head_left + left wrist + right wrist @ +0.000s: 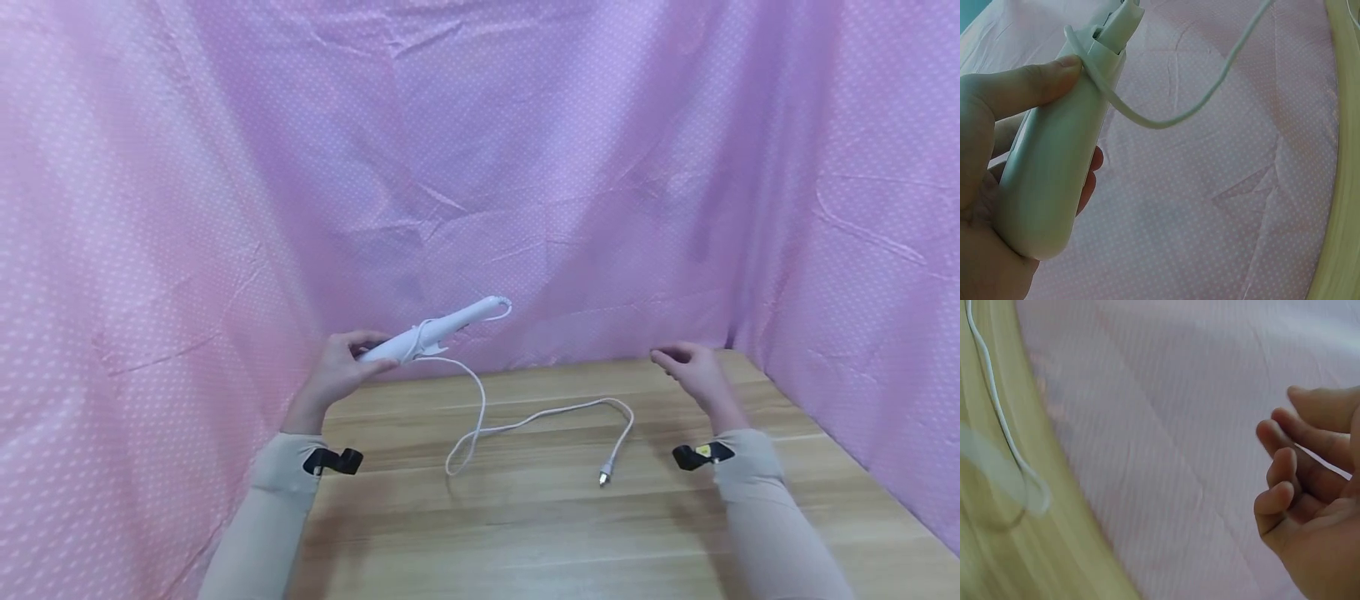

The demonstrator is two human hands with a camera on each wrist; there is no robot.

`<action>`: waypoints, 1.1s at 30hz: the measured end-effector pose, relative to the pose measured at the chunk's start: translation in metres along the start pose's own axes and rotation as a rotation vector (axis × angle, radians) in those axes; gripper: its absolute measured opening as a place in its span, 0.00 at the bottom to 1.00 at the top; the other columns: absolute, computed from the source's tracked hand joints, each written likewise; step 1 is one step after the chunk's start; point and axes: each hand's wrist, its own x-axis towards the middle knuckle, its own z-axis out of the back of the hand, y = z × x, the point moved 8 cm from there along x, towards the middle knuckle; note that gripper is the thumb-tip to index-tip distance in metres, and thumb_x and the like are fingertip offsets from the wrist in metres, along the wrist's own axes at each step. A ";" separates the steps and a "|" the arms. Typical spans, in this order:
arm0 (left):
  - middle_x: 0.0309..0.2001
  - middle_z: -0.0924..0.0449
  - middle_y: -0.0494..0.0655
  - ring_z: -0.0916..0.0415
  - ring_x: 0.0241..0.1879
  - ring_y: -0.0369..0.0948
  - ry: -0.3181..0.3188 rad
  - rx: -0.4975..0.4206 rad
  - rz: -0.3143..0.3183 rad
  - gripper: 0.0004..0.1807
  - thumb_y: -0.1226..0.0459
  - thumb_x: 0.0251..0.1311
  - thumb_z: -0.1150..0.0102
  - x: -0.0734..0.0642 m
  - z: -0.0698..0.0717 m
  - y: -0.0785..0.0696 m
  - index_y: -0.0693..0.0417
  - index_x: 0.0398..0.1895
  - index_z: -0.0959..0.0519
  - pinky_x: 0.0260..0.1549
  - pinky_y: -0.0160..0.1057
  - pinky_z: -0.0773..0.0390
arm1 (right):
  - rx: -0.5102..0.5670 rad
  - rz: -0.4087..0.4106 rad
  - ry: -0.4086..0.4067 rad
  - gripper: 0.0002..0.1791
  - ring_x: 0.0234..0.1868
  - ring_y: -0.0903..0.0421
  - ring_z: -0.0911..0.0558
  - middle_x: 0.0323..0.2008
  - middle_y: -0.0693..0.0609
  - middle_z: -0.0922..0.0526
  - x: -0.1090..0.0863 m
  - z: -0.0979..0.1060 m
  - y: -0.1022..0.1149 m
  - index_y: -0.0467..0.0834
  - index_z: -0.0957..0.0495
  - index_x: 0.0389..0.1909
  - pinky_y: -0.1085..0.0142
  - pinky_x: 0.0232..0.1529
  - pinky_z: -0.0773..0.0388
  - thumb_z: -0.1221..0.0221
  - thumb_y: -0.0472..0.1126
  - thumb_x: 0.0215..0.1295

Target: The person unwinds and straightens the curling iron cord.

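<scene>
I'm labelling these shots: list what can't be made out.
Head: prongs of the plug, too small.
Head: lower end of the white device, partly behind the left grip.
Left wrist: the white device's upper end, cut off by the top edge.
Right wrist: pale streak meeting the cord, blurred.

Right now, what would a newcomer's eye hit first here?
Probably the pink dotted fabric, hung behind and along both sides of the wooden table. Next, the white corded device raised in the left hand, its cable trailing over the table to a plug. The right hand, off to the right, holds nothing.
</scene>
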 end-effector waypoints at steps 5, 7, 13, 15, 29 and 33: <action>0.42 0.14 0.53 0.21 0.36 0.45 -0.015 0.033 0.003 0.24 0.52 0.46 0.24 0.000 0.001 -0.003 0.51 0.47 0.15 0.33 0.39 0.21 | 0.158 0.010 0.020 0.23 0.32 0.68 0.22 0.31 0.70 0.19 0.004 -0.026 0.029 0.29 0.22 0.51 0.73 0.34 0.23 0.39 0.46 0.67; 0.42 0.14 0.53 0.21 0.36 0.45 -0.018 0.037 0.008 0.24 0.52 0.46 0.24 0.000 0.001 -0.004 0.51 0.47 0.15 0.33 0.39 0.21 | 0.206 0.010 0.038 0.24 0.32 0.68 0.21 0.32 0.68 0.18 0.005 -0.037 0.037 0.29 0.22 0.51 0.73 0.35 0.23 0.38 0.46 0.66; 0.42 0.14 0.54 0.21 0.35 0.46 -0.020 0.022 0.005 0.24 0.54 0.47 0.24 0.002 0.000 -0.010 0.53 0.47 0.16 0.32 0.39 0.21 | 0.289 0.022 0.095 0.23 0.34 0.65 0.20 0.36 0.59 0.14 0.010 -0.069 0.056 0.29 0.22 0.52 0.70 0.38 0.22 0.38 0.45 0.66; 0.43 0.14 0.54 0.21 0.36 0.46 -0.018 0.017 0.006 0.24 0.53 0.47 0.24 0.002 0.000 -0.012 0.53 0.47 0.16 0.32 0.39 0.21 | 0.298 0.022 0.111 0.23 0.35 0.63 0.20 0.37 0.58 0.14 0.012 -0.079 0.062 0.31 0.22 0.52 0.70 0.37 0.23 0.37 0.45 0.65; 0.42 0.14 0.56 0.20 0.34 0.46 -0.012 0.008 -0.031 0.23 0.57 0.47 0.24 0.015 -0.001 -0.022 0.56 0.47 0.16 0.35 0.38 0.22 | 0.330 0.044 0.278 0.16 0.36 0.58 0.22 0.38 0.46 0.15 0.001 -0.140 0.119 0.30 0.22 0.50 0.66 0.37 0.24 0.40 0.36 0.66; 0.41 0.14 0.56 0.20 0.33 0.43 -0.007 0.003 -0.042 0.22 0.58 0.47 0.24 0.018 0.000 -0.026 0.56 0.47 0.16 0.33 0.36 0.21 | 0.329 0.049 0.349 0.17 0.40 0.55 0.21 0.46 0.34 0.17 -0.005 -0.160 0.132 0.32 0.21 0.51 0.67 0.41 0.25 0.40 0.39 0.67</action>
